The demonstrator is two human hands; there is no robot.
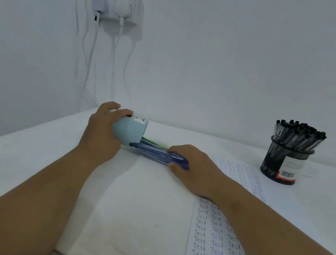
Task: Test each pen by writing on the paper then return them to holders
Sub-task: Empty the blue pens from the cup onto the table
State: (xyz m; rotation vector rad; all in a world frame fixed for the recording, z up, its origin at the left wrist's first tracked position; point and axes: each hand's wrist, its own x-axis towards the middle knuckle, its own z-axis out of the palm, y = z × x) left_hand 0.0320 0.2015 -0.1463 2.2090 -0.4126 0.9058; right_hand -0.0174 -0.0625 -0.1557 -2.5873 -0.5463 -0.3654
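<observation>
Single head view, looking forward and down, close over table [20, 168], facing wall [221, 47].

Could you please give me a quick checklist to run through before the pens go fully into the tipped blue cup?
1. Left hand grips the blue cup: ok.
2. Cup upright: not ok, it is tipped with its mouth toward the pens.
3. Right hand holds the bundle of pens: ok.
4. Pen ends inside the cup's mouth: cannot tell, they are at the rim.
5. Test paper written on: ok, rows of "Test".
6. Black mesh holder upright, full of pens: ok.
</observation>
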